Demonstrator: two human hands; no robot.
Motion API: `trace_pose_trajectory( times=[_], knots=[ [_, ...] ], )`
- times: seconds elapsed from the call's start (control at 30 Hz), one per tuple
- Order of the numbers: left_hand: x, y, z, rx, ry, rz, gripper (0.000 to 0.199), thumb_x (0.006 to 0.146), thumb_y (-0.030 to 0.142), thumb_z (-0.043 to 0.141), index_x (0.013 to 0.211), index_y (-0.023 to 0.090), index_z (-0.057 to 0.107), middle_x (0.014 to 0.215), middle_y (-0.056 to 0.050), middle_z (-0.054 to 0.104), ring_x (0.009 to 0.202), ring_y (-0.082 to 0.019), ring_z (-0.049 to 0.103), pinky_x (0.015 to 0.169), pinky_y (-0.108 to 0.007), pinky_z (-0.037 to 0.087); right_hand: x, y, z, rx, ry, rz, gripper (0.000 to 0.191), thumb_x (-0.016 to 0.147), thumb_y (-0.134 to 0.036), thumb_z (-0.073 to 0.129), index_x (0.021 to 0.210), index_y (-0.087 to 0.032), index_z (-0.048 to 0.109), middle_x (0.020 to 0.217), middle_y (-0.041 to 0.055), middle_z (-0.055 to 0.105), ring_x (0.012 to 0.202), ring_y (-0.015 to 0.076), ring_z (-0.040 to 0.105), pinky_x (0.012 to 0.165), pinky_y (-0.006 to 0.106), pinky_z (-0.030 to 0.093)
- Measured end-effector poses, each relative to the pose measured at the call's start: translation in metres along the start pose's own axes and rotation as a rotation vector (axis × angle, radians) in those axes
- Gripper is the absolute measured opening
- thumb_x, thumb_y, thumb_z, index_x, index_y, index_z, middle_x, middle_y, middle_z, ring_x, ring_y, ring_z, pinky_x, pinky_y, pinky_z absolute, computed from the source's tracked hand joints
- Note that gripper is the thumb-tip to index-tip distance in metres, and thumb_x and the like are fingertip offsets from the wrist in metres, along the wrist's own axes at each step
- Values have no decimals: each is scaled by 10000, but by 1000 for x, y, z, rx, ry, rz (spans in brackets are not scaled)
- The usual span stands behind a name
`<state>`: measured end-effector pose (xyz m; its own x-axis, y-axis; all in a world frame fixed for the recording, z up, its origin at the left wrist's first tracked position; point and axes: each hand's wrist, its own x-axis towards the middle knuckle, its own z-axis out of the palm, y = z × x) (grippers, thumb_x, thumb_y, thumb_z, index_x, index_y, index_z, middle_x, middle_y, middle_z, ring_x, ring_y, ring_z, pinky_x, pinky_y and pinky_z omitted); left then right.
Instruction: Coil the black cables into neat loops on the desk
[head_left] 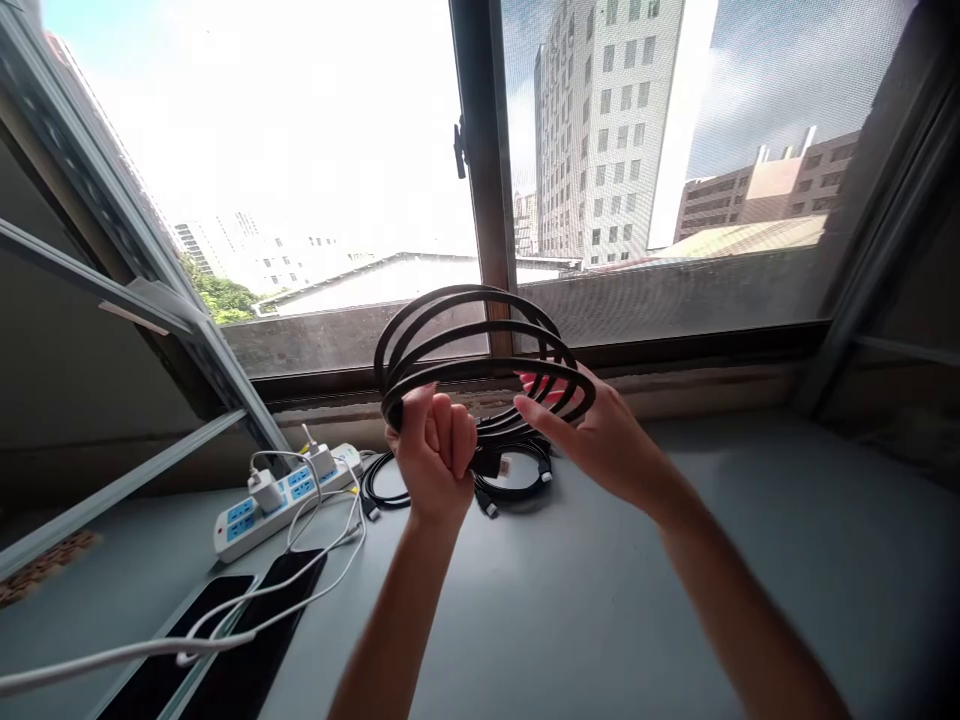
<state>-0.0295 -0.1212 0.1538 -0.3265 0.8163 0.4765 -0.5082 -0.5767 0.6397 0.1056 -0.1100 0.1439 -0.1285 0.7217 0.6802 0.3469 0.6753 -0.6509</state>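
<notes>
A thick black cable (480, 368) hangs in several wide loops in front of the window, above the tabletop. My left hand (435, 440) is closed around the loops at their left side. On the other side, my right hand (581, 420) has its thumb and fingers apart, with the loops passing between them. Whether its palm presses on the cable, I cannot tell. Below and behind the hands, thinner black cables (517, 492) lie coiled on the table, their plugs showing. My left hand partly covers these coils.
To the left, a white power strip (232, 538) carries two plugged-in chargers. White charging cords (307, 600) run over two dark phones (247, 640) on the grey table (585, 620). Metal shelf posts (225, 370) stand at the left. Behind is a window frame (487, 200).
</notes>
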Motion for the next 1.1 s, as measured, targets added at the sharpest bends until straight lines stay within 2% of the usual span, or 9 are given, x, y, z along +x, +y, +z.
trace_pose_trajectory(
  times=[0.07, 0.2, 0.3, 0.4, 0.53, 0.73, 0.8, 0.87, 1.1],
  knots=[
    [-2, -1, 1, -5, -7, -28, 564, 708, 236, 568, 406, 152, 99, 287, 75, 168, 209, -14, 214, 264, -175, 136, 2, -1, 5, 215, 64, -35, 174, 853, -356, 556, 844, -185, 585, 819, 22, 640, 788, 170, 610, 724, 278, 473],
    [1, -2, -1, 99, -110, -177, 554, 725, 289, 598, 410, 168, 159, 303, 86, 179, 214, -25, 259, 278, -184, 169, 2, -2, 7, 531, 113, -28, 380, 874, -414, 518, 575, -205, 411, 434, -42, 491, 412, 127, 521, 498, 260, 476],
    [9, 0, -7, 270, -255, -249, 492, 746, 304, 606, 410, 179, 269, 315, 83, 233, 288, -67, 427, 362, -191, 319, 0, -1, 1, 482, 183, 16, 420, 856, -440, 542, 546, -207, 382, 366, -61, 426, 298, 93, 406, 362, 221, 390],
    [18, 3, -13, 423, -287, -193, 430, 727, 284, 646, 430, 172, 356, 355, 70, 338, 415, -99, 553, 485, -198, 415, -1, -2, -4, 348, 207, 47, 403, 837, -401, 568, 526, -197, 412, 384, -55, 425, 288, 71, 366, 301, 196, 285],
    [22, 4, -19, 535, -249, -99, 343, 694, 257, 674, 468, 163, 434, 371, 65, 401, 412, -92, 547, 445, -177, 380, -1, -2, -3, 225, 120, 21, 311, 828, -291, 544, 549, -188, 454, 414, -56, 432, 316, 69, 374, 321, 193, 280],
    [16, 5, -17, 349, -25, 64, 363, 629, 178, 666, 425, 162, 366, 313, 110, 240, 262, 0, 166, 293, -167, 88, 2, 4, -1, -149, 179, -96, 140, 783, -215, 553, 649, -181, 576, 633, -14, 587, 594, 127, 535, 547, 222, 421],
    [15, 6, -14, 297, 54, 108, 375, 605, 158, 673, 423, 161, 344, 328, 112, 244, 275, 7, 156, 292, -159, 102, 3, 5, -2, -179, 149, -81, 63, 781, -250, 587, 806, -196, 609, 802, -5, 633, 733, 151, 579, 616, 222, 456],
    [14, 8, -12, 275, 102, 145, 390, 599, 143, 667, 420, 162, 322, 343, 109, 255, 282, 6, 178, 292, -154, 130, 3, 5, -2, -151, 114, -58, 141, 792, -272, 596, 915, -202, 599, 871, 1, 645, 782, 159, 600, 632, 219, 473],
    [9, 1, -9, 244, 75, 219, 414, 604, 101, 600, 404, 162, 244, 342, 105, 231, 284, 3, 187, 294, -148, 136, -1, -5, -4, -160, 71, -103, 143, 830, -148, 528, 922, -193, 628, 753, -15, 667, 619, 134, 607, 596, 204, 457]
  ],
)
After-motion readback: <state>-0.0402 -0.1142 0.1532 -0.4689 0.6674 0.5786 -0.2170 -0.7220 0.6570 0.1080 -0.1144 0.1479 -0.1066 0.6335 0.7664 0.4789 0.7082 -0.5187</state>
